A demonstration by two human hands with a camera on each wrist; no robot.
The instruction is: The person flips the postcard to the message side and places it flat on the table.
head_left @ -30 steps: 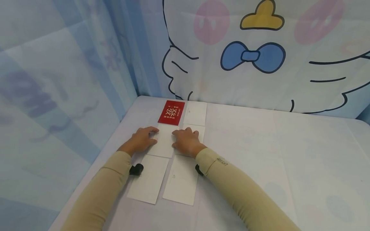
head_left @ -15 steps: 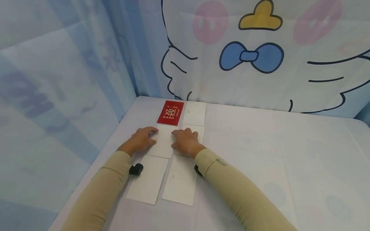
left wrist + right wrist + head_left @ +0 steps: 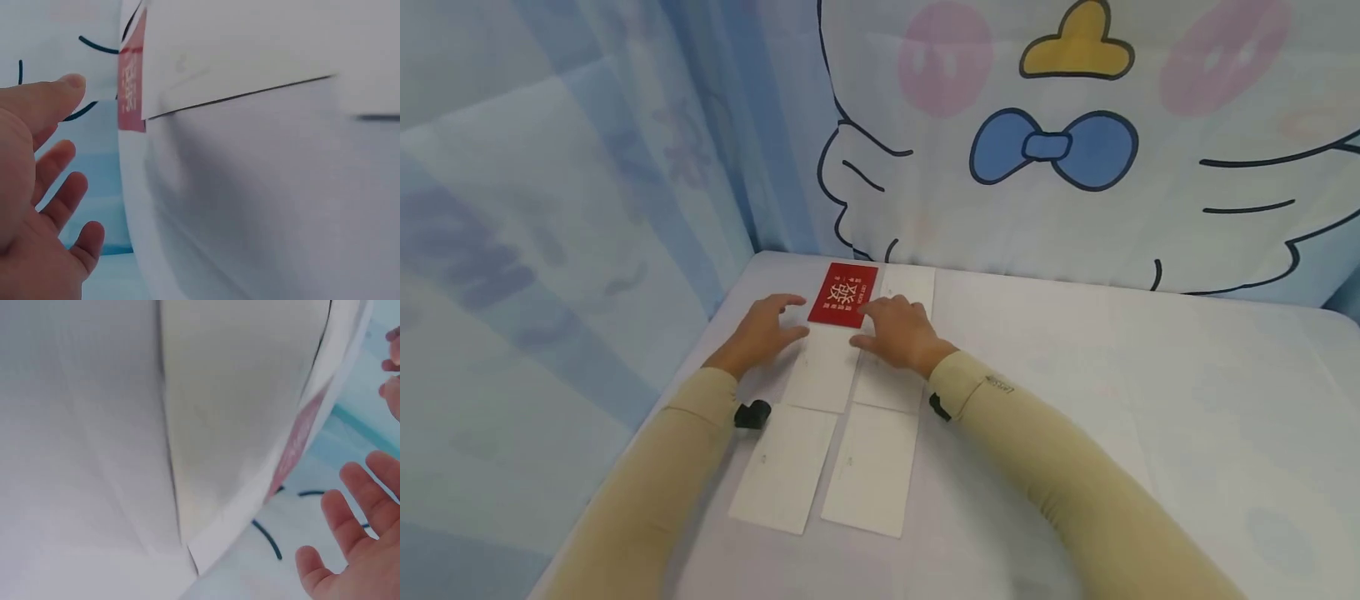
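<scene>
Cards lie flat in two columns in the head view. At the far left is a red card (image 3: 837, 297) with pale Chinese characters; beside it a white card (image 3: 922, 282) is partly covered by the right hand. My left hand (image 3: 762, 333) hovers left of the red card, thumb and fingers apart, holding nothing. Near the red card's right edge, my right hand (image 3: 901, 332) spreads over the right column, also holding nothing. Both wrist views show relaxed, separated fingers. Nearer are a middle left card (image 3: 820, 375) and a middle right card (image 3: 887, 385), both white.
Closest to me lie two more white cards, a left one (image 3: 784, 471) and a right one (image 3: 870, 475). A pale cloth (image 3: 1120, 433) covers the table. Patterned curtains (image 3: 587, 167) hang along the left and back edges.
Both hands have shifted away from me, from beside the middle cards toward the red card. The right hand has also moved slightly right, uncovering more of the middle right card.
</scene>
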